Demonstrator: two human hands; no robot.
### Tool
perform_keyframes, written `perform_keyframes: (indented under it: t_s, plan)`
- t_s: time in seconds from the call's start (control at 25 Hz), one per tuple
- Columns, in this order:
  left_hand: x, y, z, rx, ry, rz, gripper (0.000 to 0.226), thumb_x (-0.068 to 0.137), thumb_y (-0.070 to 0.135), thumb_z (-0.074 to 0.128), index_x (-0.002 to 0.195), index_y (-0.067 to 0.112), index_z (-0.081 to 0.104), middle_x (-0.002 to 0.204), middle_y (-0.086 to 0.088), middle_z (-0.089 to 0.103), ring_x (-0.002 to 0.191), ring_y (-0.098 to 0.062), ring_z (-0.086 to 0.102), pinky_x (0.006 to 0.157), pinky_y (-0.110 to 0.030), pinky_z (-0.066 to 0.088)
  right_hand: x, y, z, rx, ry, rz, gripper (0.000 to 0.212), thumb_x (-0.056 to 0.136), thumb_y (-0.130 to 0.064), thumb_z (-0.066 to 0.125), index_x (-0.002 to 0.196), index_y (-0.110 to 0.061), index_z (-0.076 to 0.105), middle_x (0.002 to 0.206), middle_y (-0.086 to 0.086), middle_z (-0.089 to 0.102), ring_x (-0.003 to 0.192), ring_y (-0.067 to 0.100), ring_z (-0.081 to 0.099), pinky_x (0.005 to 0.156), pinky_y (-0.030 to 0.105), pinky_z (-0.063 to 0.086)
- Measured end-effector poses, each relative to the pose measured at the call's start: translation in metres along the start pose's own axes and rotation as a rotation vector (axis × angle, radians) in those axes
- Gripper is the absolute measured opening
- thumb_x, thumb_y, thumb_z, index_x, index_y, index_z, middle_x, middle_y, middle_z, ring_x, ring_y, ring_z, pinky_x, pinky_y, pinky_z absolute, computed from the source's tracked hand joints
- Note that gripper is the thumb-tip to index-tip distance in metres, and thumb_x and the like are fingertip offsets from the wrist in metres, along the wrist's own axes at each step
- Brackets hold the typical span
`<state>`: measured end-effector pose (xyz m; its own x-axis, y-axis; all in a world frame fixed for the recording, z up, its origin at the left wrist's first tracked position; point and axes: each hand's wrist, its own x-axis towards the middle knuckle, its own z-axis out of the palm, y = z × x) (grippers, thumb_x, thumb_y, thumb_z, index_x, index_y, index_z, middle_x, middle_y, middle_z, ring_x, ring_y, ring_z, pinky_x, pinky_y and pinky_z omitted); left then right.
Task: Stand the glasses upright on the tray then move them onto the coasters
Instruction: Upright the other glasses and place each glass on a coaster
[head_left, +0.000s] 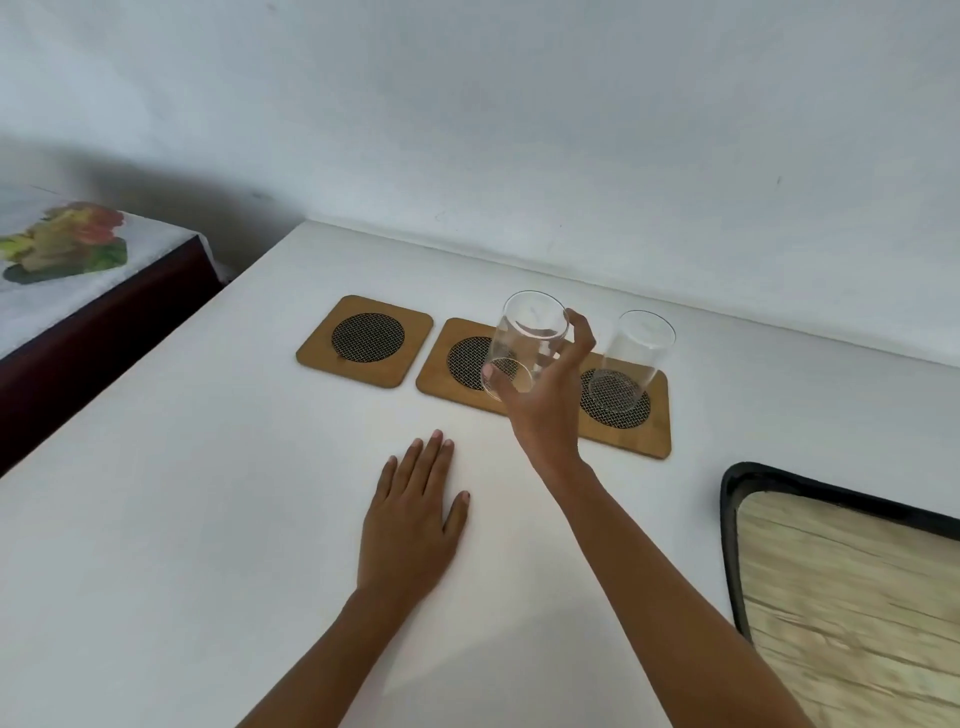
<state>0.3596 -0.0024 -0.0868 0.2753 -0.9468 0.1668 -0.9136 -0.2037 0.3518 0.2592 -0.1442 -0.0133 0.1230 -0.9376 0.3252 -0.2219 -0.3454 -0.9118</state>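
Glass (524, 345) in my right hand (545, 410) sits directly above the middle coaster (457, 382), and I take that coaster as my reference for everything else. My fingers wrap the lower part of the clear tumbler, thumb on the near side and a fingertip showing round the far side, so the hand is closed on it. The tumbler leans a little, rim tipped away from me and to the right. I cannot tell whether its base is touching the coaster or held just over it, since my hand covers that edge.

Just right of the middle coaster lies the right coaster (652, 426), and a second glass (631, 364) stands upright on its dark mesh circle. Just left of the middle coaster is the left coaster (366, 340), a wooden square with the same mesh disc, with nothing on it. All three lie in a row, nearly edge to edge, on the white table (208, 519).

Nearer to me than the middle coaster, my left hand (413, 525) lies flat on the table, palm down, fingers extended and close together, holding nothing.

Well to the right of the middle coaster and closer to me, the tray (732, 545) shows its dark rim and pale wood-grain floor at the frame's edge; the part I can see carries no glass.
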Motion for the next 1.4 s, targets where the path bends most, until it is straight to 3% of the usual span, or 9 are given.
perform_keyframes:
  t_s: [0.16,0.4,0.68,0.88,1.08,1.2,1.32,1.4]
  plan:
    - [0.0,0.0,-0.002,-0.01,-0.017,-0.011,0.06,0.097,0.047,0.022,0.151,0.028,0.004,0.161,0.01,0.003,0.148,-0.009,0.0,0.122,-0.031,0.0,0.028,0.017,0.03,-0.029,-0.08,0.039,0.093,0.075,-0.018,0.083,0.14,-0.028,0.016,0.13,0.016,0.059,0.119,0.023,0.061,0.099,0.039,0.05]
    - [0.0,0.002,-0.001,-0.015,-0.036,-0.027,0.061,0.096,0.049,0.017,0.151,0.028,0.002,0.161,0.01,0.001,0.148,-0.008,-0.002,0.122,-0.032,0.0,0.05,0.04,0.051,-0.105,-0.089,0.045,0.095,0.073,-0.026,0.084,0.139,-0.033,0.016,0.13,0.012,0.058,0.118,0.03,0.057,0.095,0.045,0.051]
    - [0.0,0.0,-0.001,-0.01,-0.049,-0.031,0.062,0.095,0.049,0.017,0.151,0.027,0.005,0.161,0.009,0.005,0.148,-0.009,0.001,0.122,-0.034,0.004,0.055,0.049,0.057,-0.179,-0.074,0.023,0.097,0.072,-0.032,0.084,0.142,-0.032,0.018,0.127,0.003,0.058,0.119,0.026,0.054,0.084,0.037,0.049]
    - [0.001,-0.001,0.0,0.001,-0.058,-0.03,0.062,0.095,0.049,0.017,0.151,0.027,0.003,0.161,0.009,0.003,0.148,-0.009,-0.001,0.122,-0.034,0.002,0.054,0.051,0.056,-0.179,-0.09,0.011,0.098,0.074,-0.031,0.083,0.145,-0.029,0.016,0.131,0.007,0.056,0.12,0.025,0.053,0.084,0.032,0.045]
    - [0.001,-0.001,0.0,-0.001,-0.061,-0.029,0.062,0.096,0.049,0.017,0.151,0.026,0.003,0.161,0.008,0.002,0.148,-0.009,-0.003,0.121,-0.034,-0.002,0.052,0.053,0.056,-0.201,-0.093,-0.02,0.099,0.076,-0.031,0.081,0.147,-0.03,0.013,0.14,0.009,0.05,0.121,0.021,0.052,0.078,0.015,0.038]
    - [0.001,0.0,0.0,-0.005,-0.054,-0.031,0.062,0.095,0.049,0.017,0.151,0.026,0.005,0.161,0.008,0.005,0.148,-0.01,0.0,0.121,-0.035,0.001,0.052,0.054,0.056,-0.198,-0.093,-0.017,0.099,0.077,-0.031,0.081,0.148,-0.032,0.011,0.143,0.008,0.049,0.125,0.019,0.049,0.083,0.019,0.038]
    - [0.001,0.0,-0.002,-0.012,-0.052,-0.034,0.061,0.095,0.049,0.017,0.151,0.026,0.006,0.161,0.008,0.006,0.148,-0.01,0.001,0.122,-0.035,0.004,0.052,0.053,0.056,-0.196,-0.091,-0.027,0.1,0.078,-0.032,0.081,0.149,-0.032,0.01,0.144,0.008,0.048,0.127,0.018,0.047,0.081,0.011,0.036]
    - [0.001,0.0,-0.001,-0.021,-0.049,-0.036,0.062,0.095,0.049,0.016,0.151,0.027,0.003,0.161,0.009,0.003,0.148,-0.008,-0.002,0.122,-0.033,0.001,0.05,0.052,0.055,-0.19,-0.085,-0.051,0.101,0.078,-0.031,0.081,0.152,-0.028,0.011,0.147,0.007,0.043,0.129,0.018,0.046,0.09,0.024,0.047]
